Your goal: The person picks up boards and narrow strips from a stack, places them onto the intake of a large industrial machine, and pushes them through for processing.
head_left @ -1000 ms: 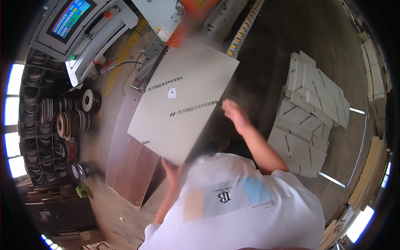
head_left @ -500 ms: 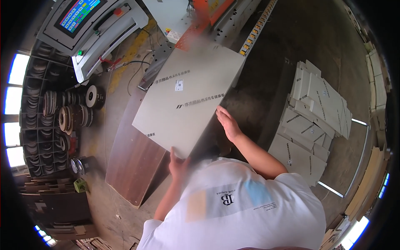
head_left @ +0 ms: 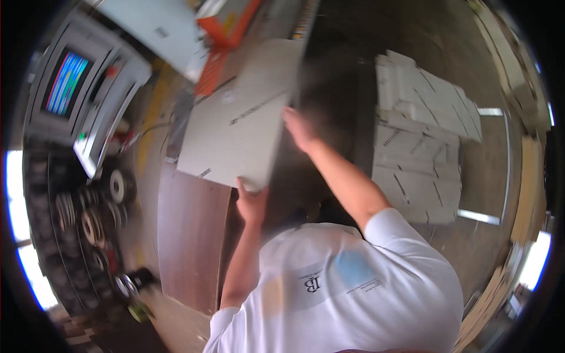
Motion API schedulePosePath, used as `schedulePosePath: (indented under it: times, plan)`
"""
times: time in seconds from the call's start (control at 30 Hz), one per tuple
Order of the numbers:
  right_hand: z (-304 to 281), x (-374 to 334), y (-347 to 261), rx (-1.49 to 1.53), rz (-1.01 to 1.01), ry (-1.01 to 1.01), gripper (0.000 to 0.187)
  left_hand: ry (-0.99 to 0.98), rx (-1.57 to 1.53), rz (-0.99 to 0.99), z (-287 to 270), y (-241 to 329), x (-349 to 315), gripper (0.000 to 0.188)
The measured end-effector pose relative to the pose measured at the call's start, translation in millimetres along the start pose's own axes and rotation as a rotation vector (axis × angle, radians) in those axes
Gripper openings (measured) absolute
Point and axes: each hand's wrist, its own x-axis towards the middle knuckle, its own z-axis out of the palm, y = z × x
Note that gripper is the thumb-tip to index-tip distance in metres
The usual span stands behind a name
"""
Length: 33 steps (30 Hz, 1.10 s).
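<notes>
A pale grey-white board point(head_left: 253, 141) with dark printed lines and a small label lies flat, its far part under the orange part of a machine point(head_left: 226, 23). My left hand point(head_left: 251, 203) grips the board's near edge close to the right corner, thumb on top and the other fingers hidden underneath. My right hand point(head_left: 299, 130) rests against the board's right edge, farther forward, with its fingers stretched out along it. Under the near left part of the board, a brown wood-grain panel point(head_left: 191, 235) reaches toward me.
At the left stands a control panel with a lit screen point(head_left: 67, 82). Rolls of edge strip point(head_left: 94, 223) fill a rack below it. On the right, stacked pale boards point(head_left: 418, 170) lie beside a metal frame point(head_left: 506, 170). Long boards point(head_left: 527, 182) line the far right.
My view has turned, so the scene is rotated and blurred. Both hands stay at about the same places on the board, with my arms reaching farther forward.
</notes>
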Motion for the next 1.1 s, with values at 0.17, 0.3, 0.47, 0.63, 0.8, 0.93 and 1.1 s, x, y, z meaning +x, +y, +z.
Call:
schedulePosePath:
  times: [0.17, 0.3, 0.47, 0.63, 0.8, 0.93, 1.1]
  plan:
    - [-30, -39, 38, -0.349, -0.194, 0.016, 0.059, -0.204, -0.074, 0.064, -10, 57, 9, 0.076]
    - [-127, -152, 77, -0.835, -0.001, -0.005, 0.049, -0.426, -0.043, 0.269, 9, 48, 1, 0.048]
    - [-293, -361, 175, -0.971, 0.544, -0.017, 0.074, -0.82, 0.009, 0.247, 55, 27, -36, 0.033]
    - [-341, -480, 198, -1.088, 0.652, -0.023, 0.055, -1.158, 0.467, 0.403, 97, 18, -66, 0.051]
    - [-407, -500, 334, -0.497, 0.744, 0.705, 0.037, -1.328, 0.652, 0.424, 121, 36, -82, 0.045]
    - [-428, -425, 336, -0.202, 0.618, 1.122, 0.04, -1.364, 0.561, 0.425, 135, 28, -75, 0.039]
    - [-490, -356, 380, -0.012, 0.528, 1.386, 0.044, -1.362, 0.566, 0.375, 138, -25, -36, 0.035]
